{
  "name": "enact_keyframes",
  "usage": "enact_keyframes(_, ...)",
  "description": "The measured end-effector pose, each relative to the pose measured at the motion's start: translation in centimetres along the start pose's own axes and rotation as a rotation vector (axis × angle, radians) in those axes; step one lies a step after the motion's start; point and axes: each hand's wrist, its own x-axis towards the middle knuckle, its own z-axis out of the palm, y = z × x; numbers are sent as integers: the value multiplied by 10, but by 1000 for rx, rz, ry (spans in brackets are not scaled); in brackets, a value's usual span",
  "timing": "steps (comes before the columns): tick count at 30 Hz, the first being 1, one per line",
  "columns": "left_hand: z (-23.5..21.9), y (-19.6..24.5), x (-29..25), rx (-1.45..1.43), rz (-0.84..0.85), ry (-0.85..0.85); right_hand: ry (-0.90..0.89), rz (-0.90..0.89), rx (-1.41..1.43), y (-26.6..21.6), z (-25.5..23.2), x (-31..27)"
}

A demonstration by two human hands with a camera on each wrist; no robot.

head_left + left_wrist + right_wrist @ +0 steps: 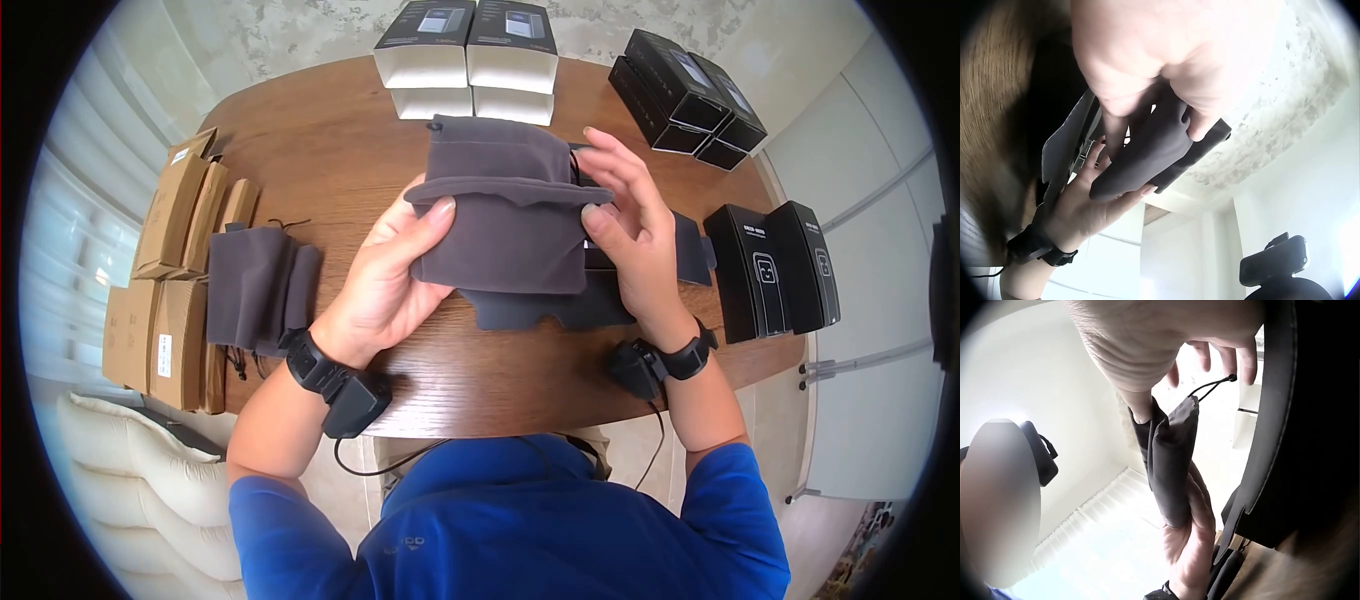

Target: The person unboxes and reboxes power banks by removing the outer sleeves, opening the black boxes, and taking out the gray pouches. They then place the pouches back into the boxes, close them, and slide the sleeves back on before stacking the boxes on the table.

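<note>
A dark grey cloth drawstring pouch (505, 245) is held up over the table, a folded ridge running across its middle. My left hand (385, 275) grips its left side, thumb on the front and fingers behind. The thumb of my right hand (640, 210) touches the right end of the ridge. In the right wrist view the other right fingers (1247, 362) extend away from the cloth, near a black cord (1210, 385). Below the pouch lies an open dark case or folder (550, 308), largely hidden by pouch and hands.
More grey pouches (250, 285) lie at the left beside stacked brown cardboard boxes (180, 325). Black-and-white boxes (425, 60) stand at the back, black boxes (680, 95) at the back right. Two tall black boxes (752, 280) stand at the right on the wooden table (330, 140).
</note>
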Motion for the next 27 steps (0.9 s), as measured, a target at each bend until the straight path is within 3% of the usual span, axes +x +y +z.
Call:
enact_keyframes(4,1,0,1,-9,27,21,48,76,182,1,3,-1)
enact_keyframes(6,4,1,1,6,26,26,-65,375,276,-10,-1,0)
enact_keyframes(10,8,0,2,126,-28,59,-65,244,350,-6,8,-1)
enact_keyframes(12,12,-1,1,239,-75,60,23,135,282,-4,10,-1)
enact_keyframes(16,5,-1,2,145,-131,26,15,177,209,-8,6,0)
enact_keyframes(22,5,-2,3,309,-68,106,-50,220,259,-5,7,-2)
enact_keyframes(25,5,-1,2,321,-48,113,-102,194,129,-7,7,-3)
enact_keyframes(27,7,1,1,302,-103,88,-51,340,58,-7,2,-3)
